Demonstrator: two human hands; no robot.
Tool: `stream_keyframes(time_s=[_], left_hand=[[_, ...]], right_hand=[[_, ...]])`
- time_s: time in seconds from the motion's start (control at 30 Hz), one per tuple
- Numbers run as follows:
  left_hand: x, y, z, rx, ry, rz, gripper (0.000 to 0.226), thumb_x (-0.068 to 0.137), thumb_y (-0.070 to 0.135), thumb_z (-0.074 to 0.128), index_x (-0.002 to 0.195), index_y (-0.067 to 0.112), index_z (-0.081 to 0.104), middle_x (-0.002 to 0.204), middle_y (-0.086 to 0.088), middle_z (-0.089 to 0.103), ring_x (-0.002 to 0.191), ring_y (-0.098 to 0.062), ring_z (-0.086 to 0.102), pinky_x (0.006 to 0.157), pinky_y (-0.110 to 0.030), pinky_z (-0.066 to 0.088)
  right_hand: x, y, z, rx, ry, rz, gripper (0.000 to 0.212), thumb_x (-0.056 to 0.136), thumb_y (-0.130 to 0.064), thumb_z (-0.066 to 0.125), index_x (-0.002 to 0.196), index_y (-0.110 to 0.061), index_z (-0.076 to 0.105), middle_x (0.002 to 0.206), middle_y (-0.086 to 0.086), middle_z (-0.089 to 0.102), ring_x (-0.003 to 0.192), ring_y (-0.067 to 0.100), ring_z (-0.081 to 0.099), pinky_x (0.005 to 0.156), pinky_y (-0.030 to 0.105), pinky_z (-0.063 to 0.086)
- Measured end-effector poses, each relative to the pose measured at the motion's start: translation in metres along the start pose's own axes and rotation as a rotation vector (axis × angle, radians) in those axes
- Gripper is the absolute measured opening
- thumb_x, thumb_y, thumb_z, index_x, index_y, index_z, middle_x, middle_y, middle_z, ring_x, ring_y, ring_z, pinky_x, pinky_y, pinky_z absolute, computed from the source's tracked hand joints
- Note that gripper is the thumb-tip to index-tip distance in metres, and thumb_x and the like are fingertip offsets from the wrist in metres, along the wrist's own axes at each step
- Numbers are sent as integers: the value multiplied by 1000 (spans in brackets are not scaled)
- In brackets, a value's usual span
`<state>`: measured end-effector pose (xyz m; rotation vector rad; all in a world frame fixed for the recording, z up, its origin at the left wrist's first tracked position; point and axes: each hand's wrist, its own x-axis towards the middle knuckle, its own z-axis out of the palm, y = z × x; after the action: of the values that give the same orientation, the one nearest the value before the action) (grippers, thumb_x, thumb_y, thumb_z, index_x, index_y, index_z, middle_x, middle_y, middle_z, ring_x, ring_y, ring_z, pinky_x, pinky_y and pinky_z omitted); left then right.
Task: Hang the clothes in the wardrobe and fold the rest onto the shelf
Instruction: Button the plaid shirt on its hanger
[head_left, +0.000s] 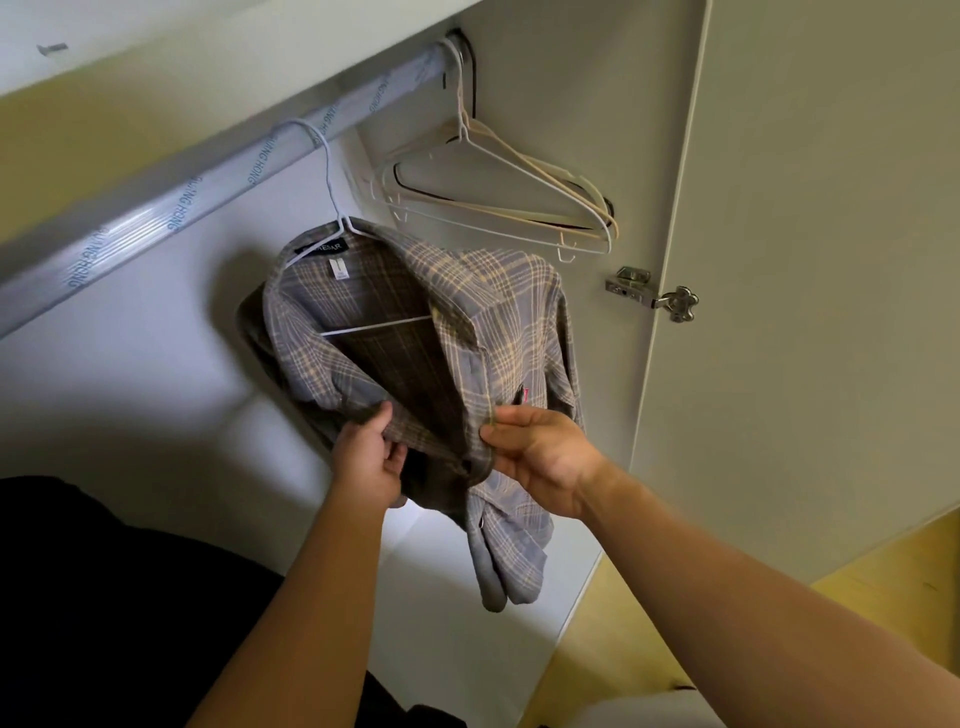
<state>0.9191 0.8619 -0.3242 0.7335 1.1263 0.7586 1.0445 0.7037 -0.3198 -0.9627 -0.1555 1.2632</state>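
A grey and tan plaid shirt (498, 332) hangs on a white wire hanger (332, 176) hooked over the silver wardrobe rail (171, 202). The shirt front is open and its dark inner side shows. My left hand (370, 457) grips the left front edge of the shirt near the bottom. My right hand (535, 457) pinches the right front edge beside it. Both hands are close together at the shirt's lower opening, below the hanger.
Several empty hangers (498, 202) in white, beige and black hang at the rail's far right end against the wardrobe side wall. The open wardrobe door (831, 260) with a metal hinge (649, 293) stands on the right. Dark clothing (104, 597) lies at lower left.
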Motion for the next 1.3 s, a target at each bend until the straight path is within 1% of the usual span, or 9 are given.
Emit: stream_keyframes(time_s=[0.17, 0.27, 0.47, 0.57, 0.63, 0.83, 0.97, 1.1, 1.3], left_hand=[[2, 25, -3, -42, 204, 253, 16, 89, 6, 70, 103, 13, 67, 83, 1, 68, 67, -15, 65, 56, -25, 54], [-1, 35, -11, -77, 278, 357, 6, 91, 14, 70, 95, 18, 67, 87, 5, 69, 68, -7, 66, 60, -24, 55], [-14, 47, -25, -127, 253, 453, 10, 98, 22, 61, 105, 17, 66, 100, -2, 70, 82, -14, 68, 69, -28, 55], [-26, 46, -25, 56, 297, 620, 6, 94, 17, 67, 92, 13, 64, 78, 4, 67, 67, -7, 62, 62, -26, 52], [-36, 42, -26, 202, 316, 771, 10, 89, 16, 72, 90, 12, 64, 73, 5, 66, 65, -10, 61, 67, -28, 53], [-65, 34, -20, 474, 357, 1092, 16, 84, 12, 75, 88, 21, 62, 78, 1, 66, 70, -15, 61, 74, -32, 53], [-75, 28, -8, 676, 257, 1267, 18, 81, 1, 72, 94, 13, 70, 85, 1, 66, 74, -14, 62, 72, -23, 51], [-82, 23, 6, 699, 180, 1227, 23, 81, -3, 72, 96, 14, 72, 92, -2, 69, 79, -5, 63, 71, -13, 50], [-89, 23, 21, 469, 169, 887, 24, 84, 0, 73, 94, 20, 68, 88, 7, 70, 68, 4, 64, 62, -10, 49]], right_hand=[[1, -4, 2, -36, 95, -42, 17, 87, 6, 69, 102, 0, 64, 89, 14, 74, 77, 22, 73, 67, 28, 58], [2, -9, 7, -67, 130, -74, 25, 88, 4, 69, 111, 7, 60, 91, 17, 73, 77, 25, 73, 68, 30, 59], [1, -14, 19, -157, 143, -128, 7, 87, 3, 70, 90, 2, 64, 90, 21, 70, 76, 27, 72, 68, 32, 60], [1, -14, 27, -193, 137, -131, 15, 86, 0, 72, 97, 9, 67, 97, 25, 72, 86, 32, 72, 79, 38, 61], [0, -15, 33, -259, 148, -164, 13, 84, -1, 74, 92, 8, 68, 89, 22, 70, 85, 31, 69, 85, 39, 59], [-11, -27, 56, -404, 129, -288, 15, 88, -9, 73, 77, -8, 63, 76, 11, 57, 72, 22, 52, 69, 33, 47], [-13, -32, 66, -449, 90, -348, 26, 92, -8, 69, 68, -13, 59, 52, -8, 53, 56, 9, 51, 60, 22, 46], [-12, -32, 74, -488, 62, -377, 26, 93, -7, 67, 70, -15, 58, 46, -16, 52, 49, 1, 50, 60, 21, 48], [-14, -32, 76, -458, 6, -378, 25, 93, -3, 64, 72, -14, 58, 47, -16, 53, 49, 0, 52, 65, 22, 50]])
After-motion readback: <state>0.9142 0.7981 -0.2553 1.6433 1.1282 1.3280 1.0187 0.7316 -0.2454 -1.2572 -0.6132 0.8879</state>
